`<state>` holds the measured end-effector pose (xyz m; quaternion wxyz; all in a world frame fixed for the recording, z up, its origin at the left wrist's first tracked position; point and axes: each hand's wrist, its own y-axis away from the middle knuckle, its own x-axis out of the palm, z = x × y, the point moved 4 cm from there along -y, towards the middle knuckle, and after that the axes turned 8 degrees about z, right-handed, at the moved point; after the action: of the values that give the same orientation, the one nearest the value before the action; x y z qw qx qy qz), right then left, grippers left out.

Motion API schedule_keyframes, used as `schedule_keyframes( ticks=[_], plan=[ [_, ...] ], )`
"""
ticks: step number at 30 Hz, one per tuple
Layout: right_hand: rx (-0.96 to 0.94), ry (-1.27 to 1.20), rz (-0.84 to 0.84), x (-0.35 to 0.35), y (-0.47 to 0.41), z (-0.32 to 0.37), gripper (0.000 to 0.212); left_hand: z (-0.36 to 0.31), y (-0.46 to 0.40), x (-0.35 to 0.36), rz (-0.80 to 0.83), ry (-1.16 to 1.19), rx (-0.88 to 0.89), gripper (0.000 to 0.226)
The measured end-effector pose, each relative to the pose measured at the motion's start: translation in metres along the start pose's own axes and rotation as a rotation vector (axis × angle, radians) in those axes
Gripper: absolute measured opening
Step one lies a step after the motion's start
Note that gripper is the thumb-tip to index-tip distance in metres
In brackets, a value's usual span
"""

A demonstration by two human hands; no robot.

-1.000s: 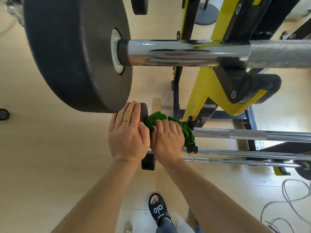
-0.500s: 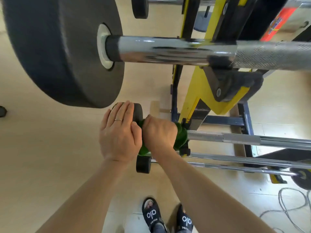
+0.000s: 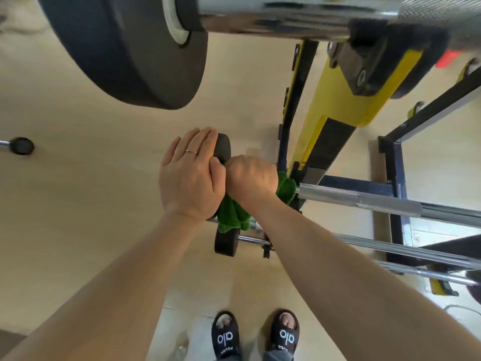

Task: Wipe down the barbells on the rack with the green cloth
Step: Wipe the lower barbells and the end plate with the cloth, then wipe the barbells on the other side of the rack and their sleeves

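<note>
Fingers of the right hand [image 3: 251, 178] are clenched around the green cloth [image 3: 234, 212], bunched on the barbell [image 3: 364, 200] by the yellow rack [image 3: 335, 110]. Left hand [image 3: 191, 175] rests flat, fingers straight, on the small end plate [image 3: 223, 149].

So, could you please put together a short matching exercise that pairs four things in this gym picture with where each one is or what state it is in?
Things:
1. green cloth
2. left hand
3. large weight plate
4. sandals

Places or states:
A. hanging on the top bar
B. on the feet, at the bottom edge
C. gripped round the bar by the right hand
D. fingers straight, resting on the small black plate

Pairs: 1-C, 2-D, 3-A, 4-B
</note>
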<state>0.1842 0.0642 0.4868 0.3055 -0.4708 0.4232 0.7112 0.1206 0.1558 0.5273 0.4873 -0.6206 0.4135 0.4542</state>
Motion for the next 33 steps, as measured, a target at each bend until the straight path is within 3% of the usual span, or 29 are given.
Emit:
schedule_keyframes(
  ticks=[6,8,10,12,13,15,18,21,23,25,27,30,33],
  plan=[
    [0.059,-0.225,0.456,0.018,-0.039,-0.002,0.033,0.002,0.003,0.0,-0.035,0.029,0.021,0.054],
    [0.067,-0.248,0.494,0.021,-0.046,-0.002,0.034,0.0,0.003,-0.001,-0.05,0.045,0.013,0.054],
    [0.115,-0.157,0.285,0.022,-0.034,-0.004,0.031,0.001,0.004,0.0,-0.065,0.051,0.019,0.054],
    [0.176,0.063,-0.198,0.015,-0.002,0.004,0.026,0.002,0.004,0.0,-0.055,0.052,0.012,0.055],
    [0.219,0.084,-0.344,0.013,0.014,0.011,0.026,0.001,0.004,0.0,-0.048,0.05,0.01,0.056],
    [0.258,0.011,-0.51,0.028,0.021,0.02,0.027,0.002,0.004,0.002,-0.037,0.048,0.015,0.058],
    [0.282,-0.149,-0.561,0.034,0.019,0.019,0.034,0.004,0.005,0.002,-0.024,0.059,0.01,0.061],
    [0.316,-0.562,-0.699,0.016,0.035,0.014,0.047,0.005,0.006,-0.002,-0.038,0.197,0.021,0.061],
    [0.294,-0.974,-0.66,0.01,0.041,0.02,0.053,0.014,0.008,-0.009,-0.087,0.536,-0.016,0.056],
    [0.298,-1.249,-0.64,0.017,0.058,0.026,0.053,0.033,0.02,-0.004,-0.149,0.879,-0.184,0.05],
    [0.402,-1.463,-0.585,0.04,0.077,0.02,0.051,0.056,0.04,0.017,-0.166,1.098,-0.472,0.047],
    [0.551,-1.721,-0.359,0.086,0.093,0.005,0.042,0.074,0.079,0.068,-0.02,1.206,-0.797,0.045],
    [0.642,-1.82,-0.19,0.123,0.092,-0.008,0.041,0.074,0.103,0.115,0.168,1.227,-0.821,0.039]
  ],
)
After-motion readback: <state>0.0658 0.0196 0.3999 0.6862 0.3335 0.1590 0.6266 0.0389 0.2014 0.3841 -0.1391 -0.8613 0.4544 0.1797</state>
